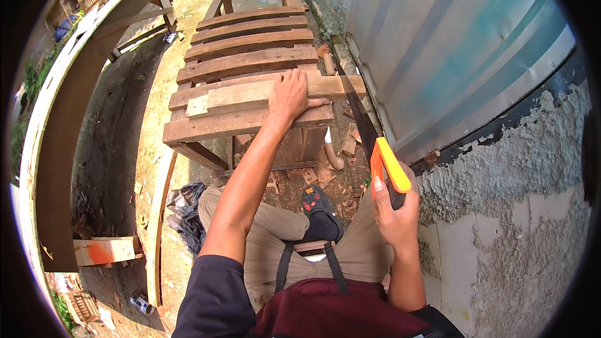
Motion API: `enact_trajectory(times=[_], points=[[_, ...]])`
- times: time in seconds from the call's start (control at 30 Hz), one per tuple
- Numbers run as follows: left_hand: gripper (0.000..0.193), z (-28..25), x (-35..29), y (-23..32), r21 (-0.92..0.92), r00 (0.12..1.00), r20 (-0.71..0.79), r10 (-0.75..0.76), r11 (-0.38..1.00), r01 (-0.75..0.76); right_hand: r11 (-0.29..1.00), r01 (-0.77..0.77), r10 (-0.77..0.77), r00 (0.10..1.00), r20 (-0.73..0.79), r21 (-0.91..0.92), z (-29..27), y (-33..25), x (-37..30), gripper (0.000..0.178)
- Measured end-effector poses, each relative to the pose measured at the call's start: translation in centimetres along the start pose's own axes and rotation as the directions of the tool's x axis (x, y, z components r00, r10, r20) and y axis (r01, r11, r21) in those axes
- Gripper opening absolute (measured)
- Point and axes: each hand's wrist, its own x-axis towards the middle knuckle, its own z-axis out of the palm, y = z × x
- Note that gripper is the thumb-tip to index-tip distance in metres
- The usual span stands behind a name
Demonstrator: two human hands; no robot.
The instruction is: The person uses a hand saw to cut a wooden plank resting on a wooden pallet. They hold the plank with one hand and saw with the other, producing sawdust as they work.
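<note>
My left hand [289, 95] presses flat on a light wooden plank [250, 94] that lies across a slatted wooden bench [244, 56]. My right hand [395, 213] grips the orange handle of a hand saw [375, 144]. The dark saw blade runs up to the plank's right end, close to the wall. My legs in tan trousers sit below the bench, one foot in a dark sandal [319, 209] raised over my knee.
A corrugated metal sheet [451, 50] and a rough plastered wall [519, 213] stand close on the right. Wood offcuts [347, 144] litter the ground under the bench. A curved wooden frame [69, 106] arcs along the left, with a can [141, 303] and a painted block [103, 251] nearby.
</note>
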Motion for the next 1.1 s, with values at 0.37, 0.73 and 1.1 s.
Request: enact_trajectory(times=[0.37, 0.73, 1.1], points=[[0.087, -0.3, 0.4, 0.1, 0.037, 0.999, 0.049, -0.019, 0.999, 0.017, 0.997, 0.081, -0.081, 0.996, 0.026, 0.006, 1.5, 2.0, 1.0, 0.027], [0.088, 0.7, 0.4, -0.4, 0.041, 1.0, -0.003, 0.026, 0.999, -0.026, 0.998, 0.047, -0.048, 0.998, 0.048, 0.03, 1.2, 3.2, 1.8, 0.025], [0.095, -0.6, 0.3, 0.6, 0.042, 0.991, 0.109, -0.079, 0.996, 0.075, 0.992, -0.048, 0.049, 0.999, -0.009, 0.119, -1.7, 0.0, -4.0, 0.019]])
